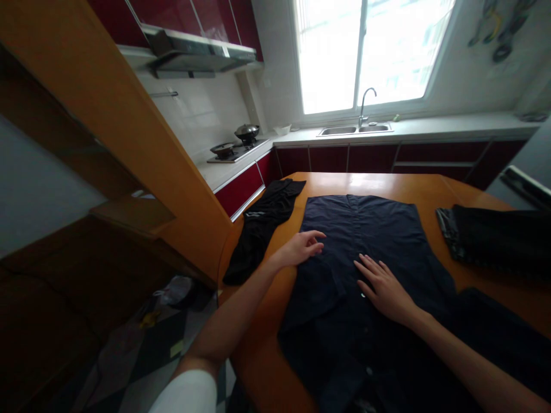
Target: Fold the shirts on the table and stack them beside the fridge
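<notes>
A dark navy button-up shirt (365,223) lies spread on the wooden table (267,344), its collar end towards me and its hem at the far side. The sleeve on the left is folded in over the body; the one on the right stretches out to the right. My left hand (301,246) is at the shirt's left edge, fingers loosely curled and apart, holding nothing I can see. Flat on the middle of the shirt, beside the button line, rests my right hand (383,287) with its fingers extended.
Black clothing (262,229) lies along the table's left edge. A folded dark garment stack (499,238) sits at the right. Beyond the table are a counter with a sink (340,131) and a stove (235,152). A wooden partition (172,172) stands close on the left.
</notes>
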`<state>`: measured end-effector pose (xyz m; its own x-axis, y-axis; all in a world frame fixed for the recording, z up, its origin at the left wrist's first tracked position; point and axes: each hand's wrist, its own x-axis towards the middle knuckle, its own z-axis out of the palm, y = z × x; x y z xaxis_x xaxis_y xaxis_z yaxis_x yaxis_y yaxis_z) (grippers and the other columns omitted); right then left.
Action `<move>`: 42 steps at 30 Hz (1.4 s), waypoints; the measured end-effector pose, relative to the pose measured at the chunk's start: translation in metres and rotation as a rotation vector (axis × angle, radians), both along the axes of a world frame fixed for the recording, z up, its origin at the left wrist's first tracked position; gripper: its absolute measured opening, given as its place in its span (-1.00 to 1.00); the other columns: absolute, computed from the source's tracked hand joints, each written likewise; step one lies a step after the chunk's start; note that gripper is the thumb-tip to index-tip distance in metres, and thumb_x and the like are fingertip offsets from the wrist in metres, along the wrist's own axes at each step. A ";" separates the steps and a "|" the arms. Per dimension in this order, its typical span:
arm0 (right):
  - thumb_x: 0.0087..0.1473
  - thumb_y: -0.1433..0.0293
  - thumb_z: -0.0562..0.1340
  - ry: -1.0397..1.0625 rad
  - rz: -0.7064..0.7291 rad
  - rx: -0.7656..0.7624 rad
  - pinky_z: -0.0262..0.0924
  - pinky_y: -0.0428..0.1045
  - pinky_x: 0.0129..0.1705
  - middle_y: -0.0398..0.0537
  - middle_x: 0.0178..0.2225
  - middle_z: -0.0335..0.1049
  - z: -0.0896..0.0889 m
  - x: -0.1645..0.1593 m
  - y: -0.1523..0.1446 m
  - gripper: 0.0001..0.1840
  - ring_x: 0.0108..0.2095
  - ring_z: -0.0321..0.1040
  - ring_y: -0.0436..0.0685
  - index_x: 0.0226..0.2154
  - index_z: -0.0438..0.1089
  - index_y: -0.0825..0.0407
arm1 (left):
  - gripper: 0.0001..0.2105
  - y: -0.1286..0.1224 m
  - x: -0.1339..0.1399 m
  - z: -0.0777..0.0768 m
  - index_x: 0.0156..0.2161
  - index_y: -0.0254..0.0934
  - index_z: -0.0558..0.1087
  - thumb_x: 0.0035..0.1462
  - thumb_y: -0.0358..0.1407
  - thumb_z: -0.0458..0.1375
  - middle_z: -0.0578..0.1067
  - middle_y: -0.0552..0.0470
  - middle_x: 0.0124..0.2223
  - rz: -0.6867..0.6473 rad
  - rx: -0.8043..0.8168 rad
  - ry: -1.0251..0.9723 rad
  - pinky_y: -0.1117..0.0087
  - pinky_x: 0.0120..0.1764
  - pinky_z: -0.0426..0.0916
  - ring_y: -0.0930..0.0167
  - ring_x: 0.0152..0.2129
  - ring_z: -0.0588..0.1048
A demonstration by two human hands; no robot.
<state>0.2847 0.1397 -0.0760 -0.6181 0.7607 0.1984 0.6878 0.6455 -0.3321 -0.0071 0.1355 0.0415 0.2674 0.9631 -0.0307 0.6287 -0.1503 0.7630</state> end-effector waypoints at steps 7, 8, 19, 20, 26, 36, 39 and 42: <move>0.34 0.17 0.02 0.017 0.001 0.008 -0.15 0.29 0.39 0.04 0.42 -0.02 0.003 0.000 -0.001 -0.40 0.41 -0.10 0.24 0.35 0.16 -0.03 | -0.77 0.008 -0.059 -0.036 -0.19 -0.28 0.57 0.21 -0.14 0.23 0.47 -0.03 -0.20 -0.081 0.107 0.269 0.37 -0.10 0.35 0.34 -0.22 0.45; 0.34 0.17 0.02 0.009 0.000 0.012 -0.14 0.29 0.39 0.04 0.42 -0.03 0.003 0.000 -0.001 -0.40 0.41 -0.10 0.24 0.35 0.16 -0.02 | -0.76 0.007 -0.063 -0.040 -0.21 -0.26 0.58 0.21 -0.11 0.24 0.44 -0.04 -0.19 -0.100 0.104 0.307 0.34 -0.04 0.33 0.32 -0.18 0.43; 0.35 0.17 0.02 -0.024 0.005 0.030 -0.11 0.28 0.39 0.04 0.42 -0.03 0.006 0.001 -0.001 -0.41 0.40 -0.08 0.24 0.35 0.15 -0.01 | -0.65 0.010 -0.096 -0.052 -0.34 -0.26 0.59 0.19 0.02 0.22 0.35 -0.02 -0.18 -0.158 -0.018 0.312 0.36 -0.03 0.29 0.33 -0.16 0.39; 0.35 0.17 0.02 -0.026 0.004 0.029 -0.11 0.28 0.39 0.04 0.42 -0.03 0.007 0.001 -0.002 -0.41 0.40 -0.08 0.24 0.35 0.15 -0.01 | -0.66 0.010 -0.097 -0.053 -0.36 -0.26 0.59 0.17 0.01 0.24 0.35 -0.02 -0.19 -0.126 -0.020 0.333 0.36 -0.05 0.30 0.33 -0.18 0.39; 0.35 0.18 0.02 -0.037 0.001 0.019 -0.11 0.27 0.39 0.05 0.41 -0.02 0.009 0.001 -0.003 -0.41 0.40 -0.08 0.24 0.35 0.15 0.01 | -0.64 0.005 -0.098 -0.049 -0.42 -0.29 0.57 0.24 -0.06 0.15 0.39 -0.05 -0.25 -0.046 -0.015 0.360 0.35 -0.13 0.32 0.33 -0.27 0.41; 0.35 0.16 0.02 -0.010 0.014 0.026 -0.12 0.28 0.39 0.04 0.41 -0.01 0.006 0.003 -0.001 -0.41 0.41 -0.09 0.24 0.35 0.15 -0.03 | -0.64 0.003 -0.098 -0.040 -0.34 -0.29 0.59 0.13 0.01 0.23 0.39 -0.03 -0.21 -0.125 -0.066 0.240 0.41 -0.16 0.34 0.36 -0.27 0.44; 0.35 0.17 0.02 -0.018 0.007 0.026 -0.12 0.28 0.39 0.05 0.41 -0.01 0.007 0.003 -0.002 -0.41 0.41 -0.09 0.24 0.35 0.16 -0.01 | -0.71 0.002 -0.101 -0.045 -0.39 -0.28 0.57 0.07 -0.05 0.29 0.38 -0.01 -0.24 -0.129 -0.100 0.290 0.41 -0.17 0.34 0.36 -0.27 0.43; 0.35 0.16 0.02 -0.026 0.007 0.025 -0.12 0.28 0.39 0.07 0.41 -0.01 0.008 0.003 -0.002 -0.40 0.40 -0.08 0.24 0.35 0.15 0.01 | -0.78 0.003 -0.102 -0.045 -0.38 -0.28 0.56 0.02 -0.14 0.36 0.40 0.01 -0.24 -0.072 -0.098 0.354 0.41 -0.19 0.36 0.36 -0.28 0.45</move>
